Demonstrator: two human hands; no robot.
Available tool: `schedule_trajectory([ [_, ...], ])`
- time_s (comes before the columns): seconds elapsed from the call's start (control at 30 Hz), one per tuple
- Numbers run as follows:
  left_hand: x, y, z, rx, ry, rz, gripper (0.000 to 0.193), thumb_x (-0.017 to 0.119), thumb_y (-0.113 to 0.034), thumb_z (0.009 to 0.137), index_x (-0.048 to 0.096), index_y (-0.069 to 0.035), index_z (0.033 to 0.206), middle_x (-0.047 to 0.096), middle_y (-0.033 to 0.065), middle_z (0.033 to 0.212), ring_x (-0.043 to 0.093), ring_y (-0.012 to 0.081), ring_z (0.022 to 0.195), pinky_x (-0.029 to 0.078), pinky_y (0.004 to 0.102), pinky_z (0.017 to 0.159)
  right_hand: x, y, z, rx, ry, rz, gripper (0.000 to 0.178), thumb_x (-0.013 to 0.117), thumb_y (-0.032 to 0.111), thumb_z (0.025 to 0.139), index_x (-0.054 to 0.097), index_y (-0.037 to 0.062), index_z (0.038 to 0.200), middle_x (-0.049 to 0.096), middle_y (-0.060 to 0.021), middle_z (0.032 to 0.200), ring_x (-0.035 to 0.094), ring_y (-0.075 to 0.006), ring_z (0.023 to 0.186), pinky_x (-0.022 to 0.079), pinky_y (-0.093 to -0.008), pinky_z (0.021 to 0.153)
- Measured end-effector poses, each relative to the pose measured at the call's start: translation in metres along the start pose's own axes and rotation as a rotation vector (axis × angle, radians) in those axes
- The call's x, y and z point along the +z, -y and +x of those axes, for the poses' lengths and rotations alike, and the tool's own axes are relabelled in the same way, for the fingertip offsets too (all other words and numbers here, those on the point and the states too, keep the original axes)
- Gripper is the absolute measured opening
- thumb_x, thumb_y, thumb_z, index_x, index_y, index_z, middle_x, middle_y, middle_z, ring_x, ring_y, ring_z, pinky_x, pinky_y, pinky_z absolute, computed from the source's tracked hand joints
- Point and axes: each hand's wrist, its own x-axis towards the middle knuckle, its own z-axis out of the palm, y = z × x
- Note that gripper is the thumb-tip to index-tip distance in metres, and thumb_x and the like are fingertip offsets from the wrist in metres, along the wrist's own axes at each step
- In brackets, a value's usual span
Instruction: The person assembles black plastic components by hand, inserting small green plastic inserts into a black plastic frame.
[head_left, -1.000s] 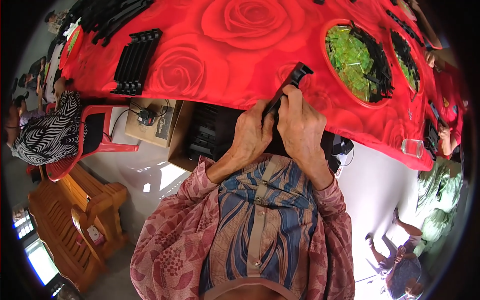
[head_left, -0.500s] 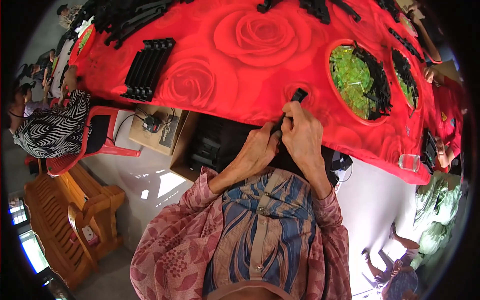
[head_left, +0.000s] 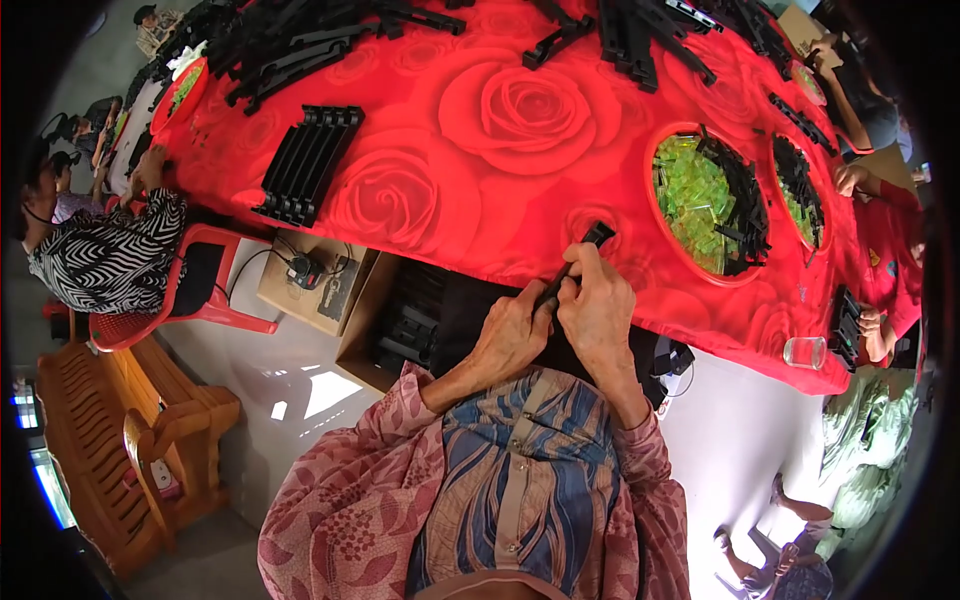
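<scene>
Both my hands grip one long black plastic strip (head_left: 598, 234) at the near edge of the table, its far end pointing up and to the right. My left hand (head_left: 511, 328) is closed round the near part, and my right hand (head_left: 595, 303) pinches it farther along. The fingers hide most of the piece's middle. To the left on the red rose-patterned tablecloth (head_left: 500, 210) lies a neat row of black plastic strips (head_left: 311, 165). On the right, a red-rimmed basket (head_left: 664, 232) holds yellow-green clear pieces (head_left: 697, 205) and small black pieces (head_left: 745, 200).
Black strips (head_left: 640, 45) lie heaped along the far side. A clear glass (head_left: 805, 352) stands near the right corner. Below the table edge sits an open cardboard box (head_left: 365, 345) with black parts. People work at both sides; a red chair (head_left: 205, 280) and wooden bench (head_left: 150, 430) are at left.
The view has shifted, so the table and its things appear lower, with more of the far heap showing. My hands keep hold of the same black strip, with little change in grip.
</scene>
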Motion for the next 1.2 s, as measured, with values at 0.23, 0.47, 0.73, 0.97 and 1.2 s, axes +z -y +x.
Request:
schedule_trajectory([
  [0.23, -0.001, -0.004, 0.000, -0.019, -0.045, -0.035, 0.014, 0.055, -0.010, 0.095, 0.059, 0.002, 0.100, 0.065, 0.0186, 0.066, 0.069, 0.0376, 0.067, 0.051, 0.0426, 0.060, 0.005, -0.001, 0.000, 0.092, -0.071, 0.244, 0.026, 0.062, -0.006, 0.072, 0.060, 0.0047, 0.095, 0.062, -0.0103, 0.068, 0.062, -0.0319, 0.061, 0.047, -0.0407, 0.053],
  [0.47, -0.004, -0.009, 0.000, -0.093, -0.001, -0.119, 0.015, 0.055, -0.007, 0.094, 0.061, 0.003, 0.102, 0.065, 0.0197, 0.068, 0.070, 0.0352, 0.068, 0.052, 0.0407, 0.061, 0.006, -0.005, -0.001, 0.031, -0.078, 0.224, 0.027, 0.061, -0.006, 0.072, 0.062, 0.0049, 0.097, 0.063, -0.0121, 0.075, 0.063, -0.0323, 0.066, 0.048, -0.0402, 0.056],
  [0.73, -0.003, -0.009, 0.003, -0.118, -0.035, -0.107, 0.016, 0.055, -0.010, 0.091, 0.061, 0.005, 0.094, 0.064, 0.0212, 0.068, 0.069, 0.0377, 0.070, 0.051, 0.0418, 0.062, 0.004, 0.006, -0.004, -0.101, -0.177, -0.044, 0.027, 0.064, -0.002, 0.078, 0.062, 0.0042, 0.104, 0.064, -0.0133, 0.081, 0.065, -0.0334, 0.074, 0.051, -0.0431, 0.062],
  [0.97, -0.002, -0.004, 0.004, -0.176, -0.017, -0.201, 0.020, 0.058, -0.014, 0.093, 0.064, 0.005, 0.095, 0.064, 0.0186, 0.065, 0.068, 0.0342, 0.063, 0.050, 0.0396, 0.057, -0.003, -0.002, -0.041, -0.031, -0.283, 0.119, 0.027, 0.061, -0.006, 0.087, 0.062, 0.0013, 0.113, 0.070, -0.0157, 0.092, 0.069, -0.0265, 0.069, 0.054, -0.0330, 0.059],
  [1.2, 0.000, 0.007, -0.001, -0.104, 0.007, -0.132, 0.022, 0.056, -0.017, 0.096, 0.062, 0.004, 0.101, 0.065, 0.0150, 0.069, 0.064, 0.0204, 0.055, 0.049, 0.0329, 0.053, 0.005, 0.007, -0.047, -0.138, -0.202, 0.011, 0.034, 0.063, 0.000, 0.089, 0.058, 0.0003, 0.123, 0.068, -0.0166, 0.076, 0.067, -0.0254, 0.056, 0.053, -0.0347, 0.051],
])
